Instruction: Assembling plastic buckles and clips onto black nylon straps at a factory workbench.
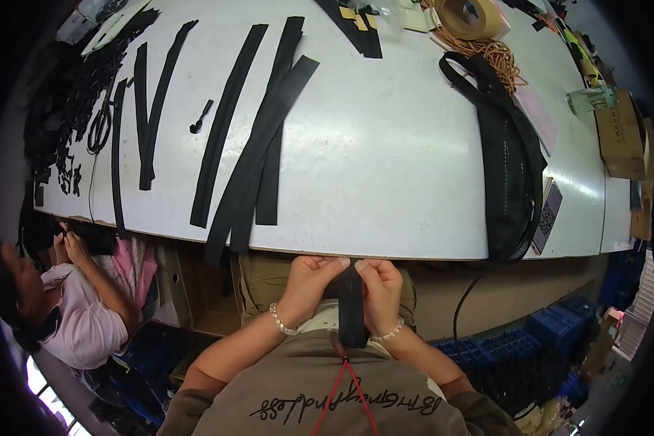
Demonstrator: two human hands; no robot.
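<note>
While raised together, both hands [349,287] pinch a black strip [352,312].

Both hands, left hand [314,280] and right hand [380,287], pinch a black strip [352,309] below the white bench [385,167] edge. More black strips [258,138] lie on the bench.

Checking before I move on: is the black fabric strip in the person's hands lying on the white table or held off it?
Held off it: the black fabric strip hangs between both hands, below the white table edge.
</note>
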